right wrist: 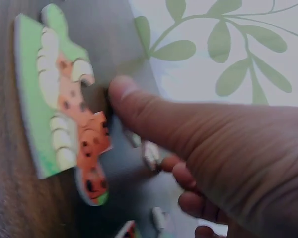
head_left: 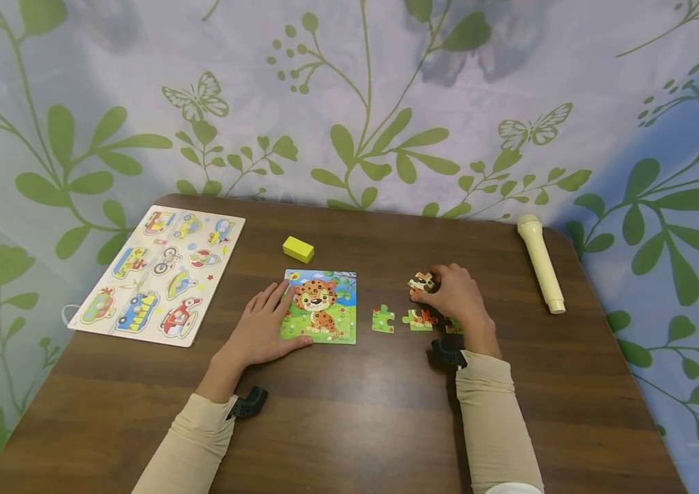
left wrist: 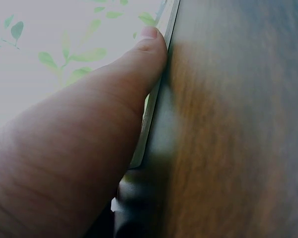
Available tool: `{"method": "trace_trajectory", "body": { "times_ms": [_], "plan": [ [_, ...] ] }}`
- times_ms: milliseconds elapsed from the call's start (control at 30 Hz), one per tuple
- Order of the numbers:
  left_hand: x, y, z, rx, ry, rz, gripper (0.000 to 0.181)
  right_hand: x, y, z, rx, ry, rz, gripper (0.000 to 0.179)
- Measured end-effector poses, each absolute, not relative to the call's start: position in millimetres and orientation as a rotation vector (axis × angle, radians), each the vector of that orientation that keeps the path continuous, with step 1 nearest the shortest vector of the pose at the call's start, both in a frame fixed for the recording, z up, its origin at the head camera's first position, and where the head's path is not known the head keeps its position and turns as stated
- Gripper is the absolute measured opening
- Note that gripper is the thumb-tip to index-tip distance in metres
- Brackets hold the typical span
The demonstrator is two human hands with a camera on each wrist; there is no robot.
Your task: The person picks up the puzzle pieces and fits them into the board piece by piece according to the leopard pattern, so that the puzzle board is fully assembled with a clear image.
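Note:
A square jigsaw puzzle with a spotted leopard cub lies on the brown table. My left hand rests at its left side, fingers spread along the edge and thumb at the lower edge; the left wrist view shows the thumb against that edge. To the right, my right hand holds a small puzzle piece between thumb and fingers; the right wrist view is blurred and partly hides it. Nearby lie a green piece, a green-and-orange piece and another piece, partly covered by the right hand.
A yellow block sits behind the puzzle. On the left lies a white board with vehicle pictures. A cream microphone-shaped object lies at the far right. Patterned cloth hangs behind the table.

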State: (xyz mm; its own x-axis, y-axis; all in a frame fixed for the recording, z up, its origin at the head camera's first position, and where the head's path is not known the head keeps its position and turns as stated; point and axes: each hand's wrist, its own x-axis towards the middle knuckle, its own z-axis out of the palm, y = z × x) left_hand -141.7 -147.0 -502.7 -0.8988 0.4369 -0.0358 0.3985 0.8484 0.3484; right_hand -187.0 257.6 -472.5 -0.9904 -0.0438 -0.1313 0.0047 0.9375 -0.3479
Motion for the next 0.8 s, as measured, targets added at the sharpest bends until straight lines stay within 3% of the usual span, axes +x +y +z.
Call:
{"method": "trace_trajectory", "body": {
  "times_ms": [333, 567, 800],
  "plan": [
    [-142.3, -146.9, -503.0, 0.652, 2.897, 0.516, 0.107, -182.0, 253.6, -464.9, 0.052, 2.919, -0.476, 0.052],
    [-143.7, -147.2, -504.7, 0.649, 2.905, 0.512, 0.108, -183.1, 251.1, -468.0, -0.045, 2.979, -0.378, 0.045],
    [-142.4, -146.2, -504.5, 0.631, 2.897, 0.528, 0.109, -179.2, 251.0, -471.0, -0.004, 3.000, -0.414, 0.053]
  ]
}}
